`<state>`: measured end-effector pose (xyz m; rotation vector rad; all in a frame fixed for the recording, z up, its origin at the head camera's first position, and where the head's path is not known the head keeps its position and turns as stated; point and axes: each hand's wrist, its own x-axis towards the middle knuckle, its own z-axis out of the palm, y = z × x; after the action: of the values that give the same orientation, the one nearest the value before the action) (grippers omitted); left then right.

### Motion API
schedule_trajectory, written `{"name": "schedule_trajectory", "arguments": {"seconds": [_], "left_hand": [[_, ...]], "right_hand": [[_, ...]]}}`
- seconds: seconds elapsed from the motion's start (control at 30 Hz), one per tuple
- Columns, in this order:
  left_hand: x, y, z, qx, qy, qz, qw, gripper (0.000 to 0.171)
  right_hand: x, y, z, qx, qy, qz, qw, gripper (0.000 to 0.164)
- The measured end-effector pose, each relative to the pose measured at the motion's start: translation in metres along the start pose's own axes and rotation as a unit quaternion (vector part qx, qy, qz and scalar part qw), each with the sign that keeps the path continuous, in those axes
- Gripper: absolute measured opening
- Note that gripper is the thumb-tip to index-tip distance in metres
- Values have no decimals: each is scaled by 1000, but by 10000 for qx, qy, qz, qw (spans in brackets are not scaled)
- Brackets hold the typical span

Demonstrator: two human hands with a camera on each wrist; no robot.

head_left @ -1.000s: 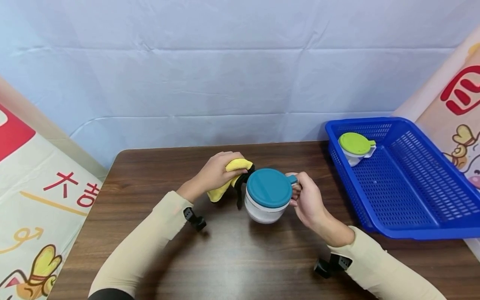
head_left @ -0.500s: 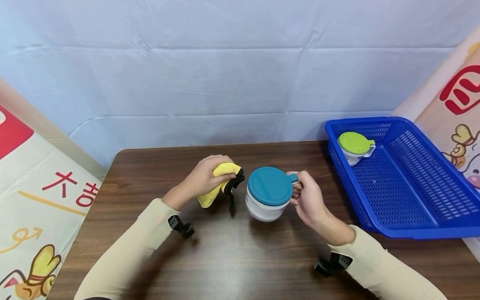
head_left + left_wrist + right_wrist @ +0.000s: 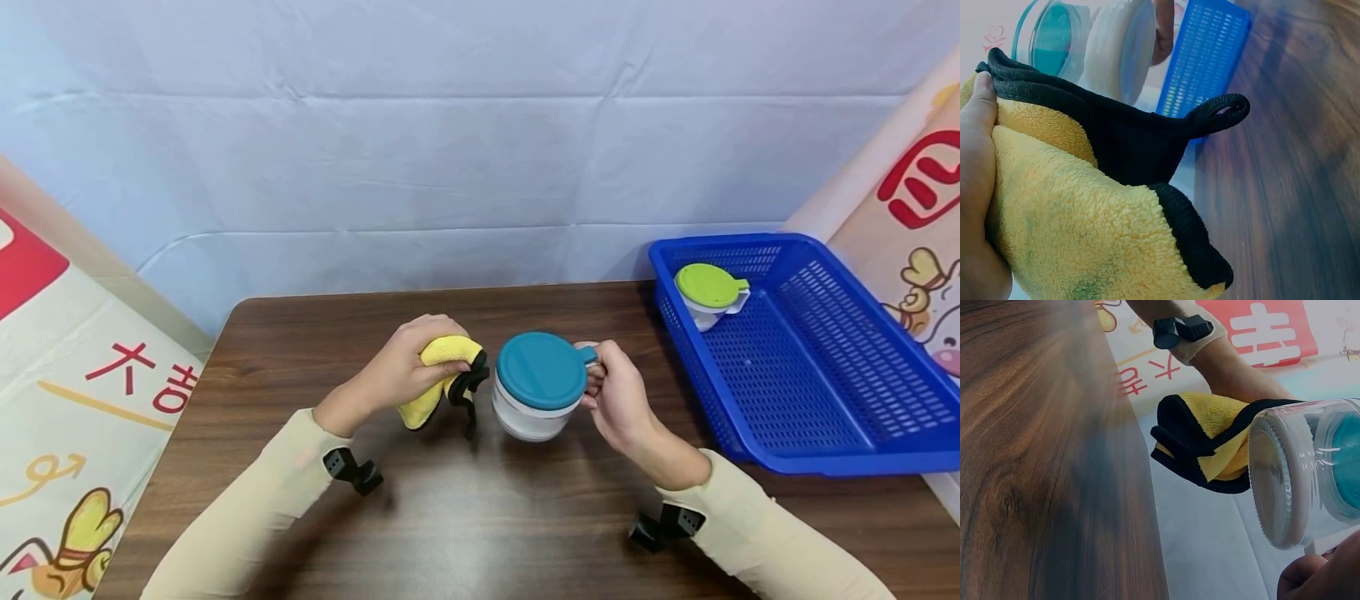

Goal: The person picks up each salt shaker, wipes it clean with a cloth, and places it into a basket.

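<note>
My left hand grips a yellow cloth with black edging and a black hanging loop. In the left wrist view the fleecy yellow side fills the front. Just to the right, my right hand holds a clear jar by its side handle, above the table. A teal lid covers the jar, and something whitish shows low inside it. The right wrist view shows the jar's ribbed base, with the folded cloth close behind it. Cloth and jar are apart in the head view.
A blue plastic basket stands at the right of the brown wooden table. Inside its back left corner is a smaller jar with a green lid. A pale cloth backdrop hangs behind the table.
My left hand and the cloth have moved left and slightly nearer, away from the jar. The jar in my right hand has shifted only slightly right and up in the view.
</note>
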<state>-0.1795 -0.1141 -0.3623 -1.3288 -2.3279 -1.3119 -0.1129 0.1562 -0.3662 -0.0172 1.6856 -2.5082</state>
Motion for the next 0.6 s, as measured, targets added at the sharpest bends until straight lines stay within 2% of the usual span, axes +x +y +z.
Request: {"name": "schedule_trajectory", "arguments": {"seconds": [0.2, 0.6], "left_hand": [[3, 4, 5, -159, -23, 109, 9998, 25], [5, 3, 17, -349, -88, -45, 9993, 23]], "right_hand": [[0, 0, 1, -27, 20, 13, 10000, 27], [-1, 0, 1, 33, 43, 53, 10000, 27]]}}
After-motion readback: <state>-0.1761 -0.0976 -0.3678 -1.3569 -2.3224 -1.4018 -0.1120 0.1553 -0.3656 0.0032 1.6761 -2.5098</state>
